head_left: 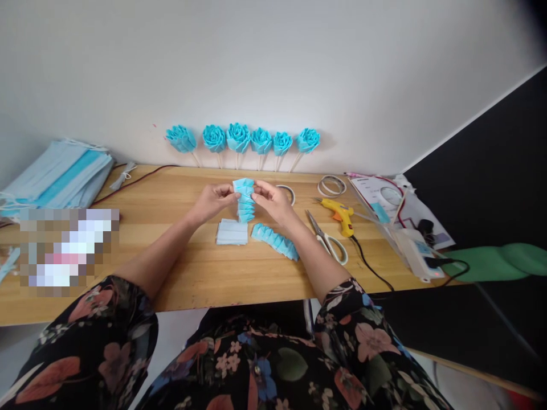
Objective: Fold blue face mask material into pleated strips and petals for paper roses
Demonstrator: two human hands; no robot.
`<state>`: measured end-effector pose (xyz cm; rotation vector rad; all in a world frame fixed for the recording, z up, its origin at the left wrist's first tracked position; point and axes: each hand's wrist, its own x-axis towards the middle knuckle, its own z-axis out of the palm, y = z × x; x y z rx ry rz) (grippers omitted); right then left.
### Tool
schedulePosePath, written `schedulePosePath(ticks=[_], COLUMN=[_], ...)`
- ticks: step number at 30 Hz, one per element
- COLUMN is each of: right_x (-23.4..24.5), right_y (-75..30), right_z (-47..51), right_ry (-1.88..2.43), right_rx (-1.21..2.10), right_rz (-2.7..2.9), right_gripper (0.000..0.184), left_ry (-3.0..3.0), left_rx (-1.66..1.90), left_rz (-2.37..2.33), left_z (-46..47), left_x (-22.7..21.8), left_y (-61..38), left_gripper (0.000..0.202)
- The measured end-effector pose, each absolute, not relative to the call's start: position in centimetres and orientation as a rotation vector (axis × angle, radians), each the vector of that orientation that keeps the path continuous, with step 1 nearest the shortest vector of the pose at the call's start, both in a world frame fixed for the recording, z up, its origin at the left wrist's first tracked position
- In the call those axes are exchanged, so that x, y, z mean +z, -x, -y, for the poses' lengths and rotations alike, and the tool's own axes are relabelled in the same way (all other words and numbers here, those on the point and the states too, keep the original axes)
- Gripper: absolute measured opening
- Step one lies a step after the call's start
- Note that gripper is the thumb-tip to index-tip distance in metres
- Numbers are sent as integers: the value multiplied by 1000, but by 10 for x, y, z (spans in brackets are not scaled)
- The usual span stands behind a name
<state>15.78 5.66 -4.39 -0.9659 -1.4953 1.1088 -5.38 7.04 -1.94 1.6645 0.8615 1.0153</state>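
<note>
Both hands hold up a blue folded strip [245,200], pleated into overlapping points, above the middle of the table. My left hand [214,200] pinches its left edge between thumb and fingers. On the opposite edge, my right hand [273,200] grips it the same way. Just below lies a small stack of pale blue squares [231,232]. Beside that stack, a second pleated blue strip [276,241] rests on the wood, partly under my right forearm. Scissors [326,238] with white handles lie to the right of that arm.
Several blue flowers on sticks [238,138] lean against the wall. A yellow glue gun [339,215], tape rolls [331,186] and a power strip [417,253] are on the right of the wooden table [192,285]. Face masks [60,173] are piled at left, near a blurred patch.
</note>
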Motion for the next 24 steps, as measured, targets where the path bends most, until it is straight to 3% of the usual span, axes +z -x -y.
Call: schedulePosePath(ticks=[8,14,21,24], right_x=[-35,-25,-11,-11], right_y=[-154,-152,-152,-151], right_z=[-52,-44,-36,-36], right_ry=[871,852,942,901], right_rx=[1228,1137,218,-33], right_rz=[1489,1517,1691,1796], right_gripper=[50,45,15,11], left_ry=[-1650,-1553,-1478,-1478], left_rx=[949,992,1129,1118], left_rz=[-840,-809,-876,-884], left_z=[-69,-69,-71,-69], left_x=[-18,-18,-12,-10], left_y=[54,52,54,54], left_gripper=[29,31,35,36])
